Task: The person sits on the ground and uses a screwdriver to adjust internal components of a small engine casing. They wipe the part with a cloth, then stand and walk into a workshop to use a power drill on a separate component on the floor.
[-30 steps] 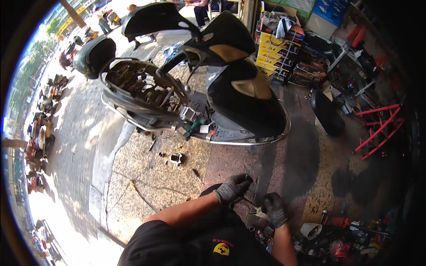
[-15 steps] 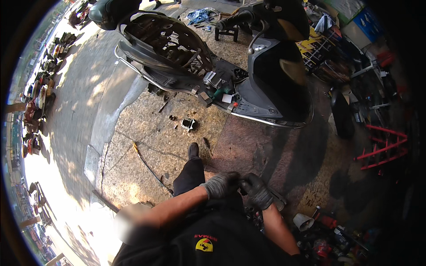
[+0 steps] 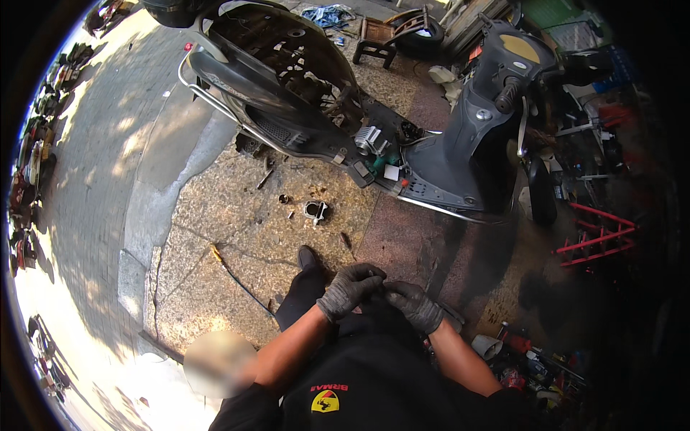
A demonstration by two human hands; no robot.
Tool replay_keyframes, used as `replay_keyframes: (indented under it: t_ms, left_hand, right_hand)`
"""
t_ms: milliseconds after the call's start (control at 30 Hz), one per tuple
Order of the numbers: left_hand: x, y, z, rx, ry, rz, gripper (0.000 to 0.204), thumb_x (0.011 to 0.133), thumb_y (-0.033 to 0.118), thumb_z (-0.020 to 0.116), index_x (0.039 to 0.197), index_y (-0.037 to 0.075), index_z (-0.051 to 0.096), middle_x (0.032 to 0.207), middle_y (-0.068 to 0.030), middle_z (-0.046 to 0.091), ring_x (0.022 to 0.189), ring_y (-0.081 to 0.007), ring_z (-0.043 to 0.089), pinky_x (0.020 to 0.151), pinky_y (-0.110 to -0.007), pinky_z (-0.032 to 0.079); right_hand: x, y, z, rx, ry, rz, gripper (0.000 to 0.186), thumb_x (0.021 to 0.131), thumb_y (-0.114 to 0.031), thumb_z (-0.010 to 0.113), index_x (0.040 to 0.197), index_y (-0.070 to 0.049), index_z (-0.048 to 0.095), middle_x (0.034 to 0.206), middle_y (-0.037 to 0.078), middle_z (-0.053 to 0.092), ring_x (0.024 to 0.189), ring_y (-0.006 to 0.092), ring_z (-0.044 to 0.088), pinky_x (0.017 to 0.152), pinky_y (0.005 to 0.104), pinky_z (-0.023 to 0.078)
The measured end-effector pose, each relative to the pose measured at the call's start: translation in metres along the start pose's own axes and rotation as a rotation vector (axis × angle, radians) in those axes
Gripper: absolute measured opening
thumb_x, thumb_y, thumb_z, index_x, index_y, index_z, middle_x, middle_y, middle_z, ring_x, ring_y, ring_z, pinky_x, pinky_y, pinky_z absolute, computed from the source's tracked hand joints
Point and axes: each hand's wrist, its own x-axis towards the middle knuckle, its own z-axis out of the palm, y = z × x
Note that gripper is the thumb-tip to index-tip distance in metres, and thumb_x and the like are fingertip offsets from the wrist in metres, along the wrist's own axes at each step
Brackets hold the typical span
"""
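Note:
My left hand and my right hand, both in grey gloves, are held close together in front of my body. Their fingers are bent and pinched, with the fingertips nearly meeting. Anything between them is too small and dark to name. Beyond my hands stands a partly stripped scooter with its rear body open. A silver finned engine part rests on its footboard. On the ground before it lies a metal cylinder block, with a small ring-shaped part to its left.
A cable with a yellow end lies on the stone floor at left. A red metal frame stands at right. Tools and a whitish cup crowd the lower right. Behind the scooter are a wooden stool and a tyre.
The scooter's handlebar and front have swung to the right, uncovering the stool and tyre behind. My hands stay together, with the left turned slightly. The whole view has shifted a little.

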Motion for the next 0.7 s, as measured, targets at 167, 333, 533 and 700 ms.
replay_keyframes:
  t_ms: [167,333,533,700]
  left_hand:
    - [-0.027,0.009,-0.087,-0.115,0.151,0.143,0.022,0.097,0.018,0.063,0.110,0.001,0.069,0.089,-0.0058,0.069,0.079,-0.0152,0.065,0.076,-0.030,0.055]
    - [-0.050,0.009,-0.145,-0.256,0.428,0.184,0.022,0.098,0.022,0.061,0.107,0.002,0.064,0.083,-0.0079,0.066,0.080,-0.0213,0.067,0.078,-0.038,0.058]
    - [-0.080,0.014,-0.166,-0.263,0.647,0.192,0.020,0.098,0.022,0.062,0.104,0.003,0.062,0.075,-0.0059,0.059,0.070,-0.0194,0.062,0.068,-0.037,0.057]
    - [-0.094,0.017,-0.160,-0.277,0.817,0.221,0.020,0.095,0.024,0.061,0.101,0.005,0.061,0.074,-0.0041,0.057,0.067,-0.0186,0.061,0.064,-0.037,0.056]
  right_hand:
    - [0.077,-0.001,0.030,-0.406,-0.035,-0.151,0.028,0.096,-0.027,0.064,0.108,-0.002,0.067,0.090,0.010,0.068,0.085,0.0192,0.065,0.081,0.0355,0.053]
    - [0.109,-0.015,0.030,-0.136,0.086,0.311,0.022,0.096,-0.023,0.063,0.109,-0.006,0.066,0.085,0.007,0.065,0.072,0.0177,0.066,0.066,0.0346,0.056]
    - [0.151,-0.025,0.010,-0.082,0.160,0.361,0.027,0.100,-0.027,0.058,0.106,-0.002,0.065,0.085,0.008,0.065,0.066,0.0182,0.066,0.061,0.0354,0.057]
    - [0.193,-0.019,-0.018,-0.039,0.177,0.378,0.023,0.098,-0.026,0.059,0.102,-0.003,0.065,0.080,0.007,0.064,0.062,0.0184,0.063,0.055,0.0366,0.055]
